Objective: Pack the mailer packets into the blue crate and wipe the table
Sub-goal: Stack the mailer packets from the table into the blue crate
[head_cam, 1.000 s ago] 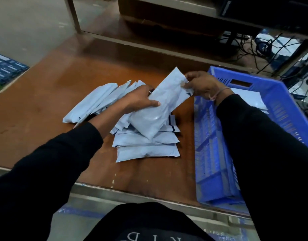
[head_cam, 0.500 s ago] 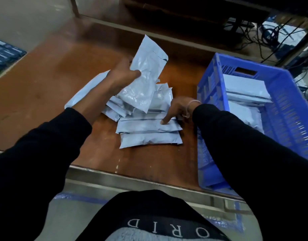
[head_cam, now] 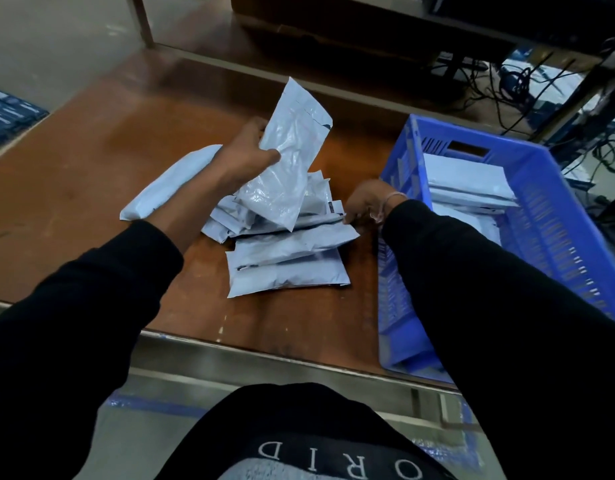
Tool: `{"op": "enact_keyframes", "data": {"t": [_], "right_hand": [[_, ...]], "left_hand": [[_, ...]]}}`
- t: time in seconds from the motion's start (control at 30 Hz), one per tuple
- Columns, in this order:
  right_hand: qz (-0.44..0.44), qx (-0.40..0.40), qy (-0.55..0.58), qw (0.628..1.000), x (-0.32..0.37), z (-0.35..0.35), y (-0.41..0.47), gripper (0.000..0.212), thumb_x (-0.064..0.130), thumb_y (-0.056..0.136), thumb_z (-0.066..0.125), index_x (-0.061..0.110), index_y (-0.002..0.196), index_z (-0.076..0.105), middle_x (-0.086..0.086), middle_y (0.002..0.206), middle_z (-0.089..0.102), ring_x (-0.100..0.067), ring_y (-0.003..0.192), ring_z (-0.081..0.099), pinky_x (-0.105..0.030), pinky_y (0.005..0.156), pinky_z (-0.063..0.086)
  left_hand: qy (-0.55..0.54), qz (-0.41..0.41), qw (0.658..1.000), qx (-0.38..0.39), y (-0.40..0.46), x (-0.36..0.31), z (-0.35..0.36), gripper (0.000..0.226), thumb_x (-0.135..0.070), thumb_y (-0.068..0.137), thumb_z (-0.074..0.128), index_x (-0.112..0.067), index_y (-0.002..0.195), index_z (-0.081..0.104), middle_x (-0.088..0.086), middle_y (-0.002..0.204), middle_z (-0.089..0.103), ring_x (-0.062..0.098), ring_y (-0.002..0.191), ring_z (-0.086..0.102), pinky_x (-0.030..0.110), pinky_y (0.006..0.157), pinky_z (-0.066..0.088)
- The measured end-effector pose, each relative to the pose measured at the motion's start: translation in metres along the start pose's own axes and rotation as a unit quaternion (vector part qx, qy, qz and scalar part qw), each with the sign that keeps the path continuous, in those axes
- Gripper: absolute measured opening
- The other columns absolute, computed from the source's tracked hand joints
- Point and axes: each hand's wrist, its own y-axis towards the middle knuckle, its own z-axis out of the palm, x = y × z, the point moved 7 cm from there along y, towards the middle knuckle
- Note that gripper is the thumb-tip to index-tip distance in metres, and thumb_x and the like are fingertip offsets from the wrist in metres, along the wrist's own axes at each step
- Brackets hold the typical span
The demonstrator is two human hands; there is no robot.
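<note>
So this is mid-packing, definitely not at the wiping stage yet. The blue crate [head_cam: 555, 216] sits on the tabletop [head_cam: 91, 168] and already has a few mailer packets stacked inside it [head_cam: 467, 183], but there's a decent pile of packets [head_cam: 285, 258] lying just left of the crate, plus one long packet [head_cam: 167, 183] further left of that pile, partly under the forearm.

The left hand [head_cam: 245, 155] is raised above the pile with its thumb and fingers wrapped round one packet [head_cam: 287, 161], holding it up nearly on end, clear of everything else. The right hand [head_cam: 363, 206] is down between the pile and the crate's near wall, fingers curled onto the edge of a packet near the top of the pile [head_cam: 295, 242]. Looks like it's pinching that edge, though the fingertips are mostly hidden, so I can't swear how firm the hold is.

My read: the next move is getting the lifted packet over the crate wall and laid flat on the stack inside, then the right hand's one follows. These things look slippery and floppy, so dragging one out could slide its neighbours around. No cloth in sight for the wipe.
</note>
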Motion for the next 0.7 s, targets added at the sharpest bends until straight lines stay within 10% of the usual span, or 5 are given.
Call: {"op": "enact_keyframes", "data": {"t": [0.1,0.23,0.47,0.7], "right_hand": [[0.006,0.018,0.012,1.000,-0.004,-0.001,-0.003,0.018,0.003,0.097,0.058,0.000,0.079,0.059,-0.012,0.059,0.070,-0.019,0.052,0.066,-0.029,0.053,0.057],[0.013,0.039,0.054,0.998,-0.011,0.011,-0.005,0.024,0.008,0.092,0.067,-0.007,0.110,0.059,-0.025,0.105,0.070,-0.040,0.095,0.072,-0.054,0.093,0.056],[-0.036,0.029,-0.016,0.999,0.000,0.040,-0.009,0.014,0.004,0.087,0.074,-0.002,0.084,0.062,-0.017,0.095,0.061,-0.033,0.092,0.064,-0.041,0.087,0.056],[-0.096,-0.057,0.057,0.992,0.002,-0.020,-0.030,0.025,0.005,0.086,0.070,-0.001,0.111,0.068,-0.009,0.094,0.068,-0.018,0.075,0.063,-0.028,0.067,0.059]], "left_hand": [[0.007,0.005,1.000,-0.006,-0.003,-0.004,0.008,0.051,-0.026,0.090,0.069,-0.023,0.136,0.047,0.003,0.127,0.061,0.023,0.108,0.065,0.036,0.082,0.054],[0.009,0.002,1.000,-0.010,-0.005,-0.009,0.021,0.050,-0.024,0.093,0.068,-0.022,0.138,0.044,0.004,0.128,0.058,0.023,0.110,0.062,0.031,0.077,0.050],[0.012,0.002,1.000,-0.025,-0.019,-0.004,0.029,0.051,-0.026,0.093,0.068,-0.023,0.139,0.045,0.003,0.129,0.058,0.022,0.110,0.061,0.030,0.077,0.050],[0.005,-0.004,0.999,-0.041,-0.023,-0.002,0.026,0.047,-0.025,0.096,0.066,-0.022,0.138,0.044,0.000,0.125,0.055,0.016,0.104,0.058,0.024,0.070,0.047]]}}
